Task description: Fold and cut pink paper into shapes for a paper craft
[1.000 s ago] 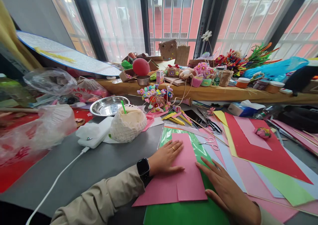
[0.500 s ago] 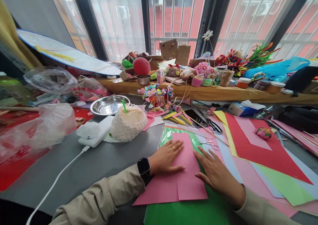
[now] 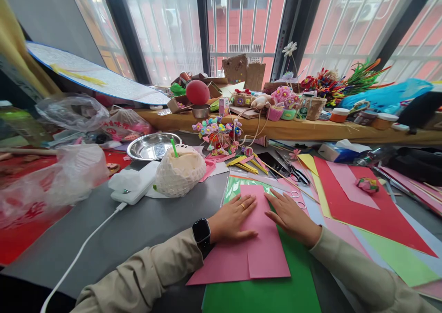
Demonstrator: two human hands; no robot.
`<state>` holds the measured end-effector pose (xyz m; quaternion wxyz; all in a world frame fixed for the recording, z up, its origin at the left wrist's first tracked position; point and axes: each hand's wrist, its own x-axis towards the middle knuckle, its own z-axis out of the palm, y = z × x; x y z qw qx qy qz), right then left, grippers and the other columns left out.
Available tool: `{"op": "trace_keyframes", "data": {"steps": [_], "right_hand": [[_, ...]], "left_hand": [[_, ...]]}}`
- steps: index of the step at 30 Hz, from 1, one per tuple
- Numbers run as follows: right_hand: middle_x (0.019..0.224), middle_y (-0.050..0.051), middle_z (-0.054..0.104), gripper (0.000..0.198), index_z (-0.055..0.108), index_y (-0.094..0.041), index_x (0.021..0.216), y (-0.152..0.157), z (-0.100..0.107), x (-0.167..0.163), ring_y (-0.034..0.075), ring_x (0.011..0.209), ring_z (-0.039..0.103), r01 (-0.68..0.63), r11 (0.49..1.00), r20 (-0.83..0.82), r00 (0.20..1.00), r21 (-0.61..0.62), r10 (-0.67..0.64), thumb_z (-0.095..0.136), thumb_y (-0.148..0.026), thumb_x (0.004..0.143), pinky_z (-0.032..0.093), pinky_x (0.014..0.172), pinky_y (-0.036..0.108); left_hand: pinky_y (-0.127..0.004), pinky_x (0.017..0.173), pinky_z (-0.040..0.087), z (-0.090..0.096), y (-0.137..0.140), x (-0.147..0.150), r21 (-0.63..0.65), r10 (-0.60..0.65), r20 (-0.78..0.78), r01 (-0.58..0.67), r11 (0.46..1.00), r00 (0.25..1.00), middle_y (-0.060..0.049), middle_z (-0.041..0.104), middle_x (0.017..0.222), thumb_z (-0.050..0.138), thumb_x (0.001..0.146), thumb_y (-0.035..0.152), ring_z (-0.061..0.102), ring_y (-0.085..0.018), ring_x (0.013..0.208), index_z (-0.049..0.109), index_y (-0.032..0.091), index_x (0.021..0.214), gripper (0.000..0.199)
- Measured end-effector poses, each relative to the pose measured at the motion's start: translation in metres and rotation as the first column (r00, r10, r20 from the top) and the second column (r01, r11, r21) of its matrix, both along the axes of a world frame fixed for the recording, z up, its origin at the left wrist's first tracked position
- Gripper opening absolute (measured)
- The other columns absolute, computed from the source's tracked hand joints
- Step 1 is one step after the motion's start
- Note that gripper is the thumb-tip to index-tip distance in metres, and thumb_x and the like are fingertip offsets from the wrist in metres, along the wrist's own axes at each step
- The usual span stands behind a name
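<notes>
A folded sheet of pink paper lies on a stack of green paper in front of me. My left hand rests flat on the pink sheet, fingers spread. Along the right edge of the sheet lies my right hand, its fingers stretched out and touching the paper. Neither hand grips anything. Small white-handled scissors lie just beyond my right hand, their blades hidden behind it.
Left of the paper sit a coconut in a foam net, a white power bank with a cable, and a metal plate. Red paper and other coloured sheets spread at right. Black-handled scissors lie behind. Crafts crowd the ledge.
My right hand has slid forward and a little left along the folded edge, now covering the scissor blades. The left hand stays in place on the pink paper.
</notes>
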<state>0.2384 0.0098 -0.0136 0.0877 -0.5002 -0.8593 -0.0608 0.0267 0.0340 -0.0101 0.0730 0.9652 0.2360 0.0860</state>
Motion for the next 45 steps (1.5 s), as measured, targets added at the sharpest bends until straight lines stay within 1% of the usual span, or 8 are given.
{"op": "trace_keyframes", "data": {"steps": [5, 11, 22, 28, 31, 34, 39, 45], "right_hand": [[0.118, 0.013, 0.047, 0.052, 0.041, -0.010, 0.117, 0.014, 0.001, -0.005, 0.024, 0.115, 0.034, 0.004, 0.999, 0.018, 1.000, 0.047, -0.005, 0.023, -0.045, 0.084, 0.032, 0.089, 0.043], [0.117, 0.014, 0.048, 0.050, 0.043, -0.008, 0.115, 0.022, 0.000, -0.009, 0.024, 0.115, 0.033, 0.016, 0.996, 0.040, 0.999, 0.088, -0.019, 0.023, -0.042, 0.084, 0.033, 0.089, 0.043], [0.119, 0.014, 0.046, 0.045, 0.042, -0.006, 0.116, 0.023, 0.003, -0.007, 0.024, 0.115, 0.034, -0.037, 0.997, 0.067, 0.997, 0.060, 0.033, 0.028, -0.034, 0.084, 0.031, 0.091, 0.044], [0.121, 0.014, 0.044, 0.042, 0.039, -0.006, 0.118, 0.009, 0.003, 0.000, 0.022, 0.114, 0.036, -0.107, 0.994, 0.055, 0.993, 0.025, 0.106, 0.029, -0.027, 0.083, 0.034, 0.089, 0.041], [0.119, 0.015, 0.046, 0.041, 0.042, -0.007, 0.116, -0.002, 0.004, 0.005, 0.022, 0.112, 0.038, -0.158, 0.986, 0.052, 0.986, 0.045, 0.156, 0.032, -0.025, 0.081, 0.035, 0.089, 0.041], [0.117, 0.016, 0.047, 0.042, 0.043, -0.004, 0.115, -0.016, 0.003, 0.008, 0.023, 0.112, 0.038, -0.222, 0.973, 0.069, 0.974, 0.066, 0.218, 0.034, -0.020, 0.077, 0.035, 0.089, 0.042], [0.120, 0.014, 0.045, 0.051, 0.036, -0.005, 0.121, -0.042, 0.003, 0.011, 0.022, 0.115, 0.035, -0.247, 0.966, 0.080, 0.967, 0.071, 0.242, 0.034, -0.010, 0.070, 0.036, 0.090, 0.040], [0.123, 0.011, 0.042, 0.060, 0.027, -0.008, 0.127, -0.064, 0.006, 0.015, 0.020, 0.116, 0.034, -0.267, 0.962, 0.068, 0.963, 0.065, 0.262, 0.035, -0.006, 0.067, 0.037, 0.091, 0.037]], "left_hand": [[-0.040, 0.100, 0.011, -0.001, 0.000, 0.000, 0.006, 0.002, -0.002, -0.002, 1.000, 1.000, -0.015, 0.023, 0.132, 0.030, 0.075, 0.057, 0.018, -0.025, 0.122, 0.015, 0.008, 0.130, 0.075], [-0.039, 0.100, 0.011, 0.000, 0.000, -0.001, 0.015, 0.002, -0.007, -0.002, 1.000, 1.000, -0.015, 0.023, 0.132, 0.029, 0.076, 0.058, 0.018, -0.025, 0.122, 0.017, 0.008, 0.129, 0.074], [-0.040, 0.100, 0.012, -0.001, 0.001, 0.000, 0.000, 0.009, 0.001, -0.009, 1.000, 1.000, -0.013, 0.022, 0.133, 0.029, 0.075, 0.059, 0.018, -0.025, 0.122, 0.020, 0.010, 0.128, 0.073], [-0.040, 0.100, 0.012, -0.003, 0.002, -0.001, -0.001, 0.010, 0.011, -0.010, 1.000, 1.000, -0.014, 0.022, 0.133, 0.030, 0.074, 0.059, 0.018, -0.025, 0.122, 0.019, 0.010, 0.128, 0.074], [-0.040, 0.100, 0.012, -0.003, 0.002, -0.001, -0.001, 0.010, 0.005, -0.010, 1.000, 1.000, -0.014, 0.021, 0.133, 0.030, 0.075, 0.058, 0.018, -0.025, 0.122, 0.018, 0.009, 0.129, 0.074], [-0.040, 0.100, 0.012, -0.002, 0.001, -0.001, 0.000, 0.015, 0.003, -0.015, 1.000, 1.000, -0.014, 0.021, 0.133, 0.031, 0.075, 0.058, 0.017, -0.025, 0.122, 0.019, 0.009, 0.129, 0.074], [-0.040, 0.100, 0.012, -0.001, 0.001, -0.001, 0.000, 0.015, 0.009, -0.015, 1.000, 1.000, -0.014, 0.022, 0.133, 0.031, 0.074, 0.059, 0.018, -0.025, 0.122, 0.019, 0.010, 0.129, 0.074], [-0.039, 0.100, 0.012, -0.001, 0.001, -0.001, 0.008, 0.010, 0.013, -0.010, 1.000, 1.000, -0.013, 0.021, 0.134, 0.031, 0.075, 0.058, 0.017, -0.025, 0.122, 0.017, 0.011, 0.129, 0.073]]}}
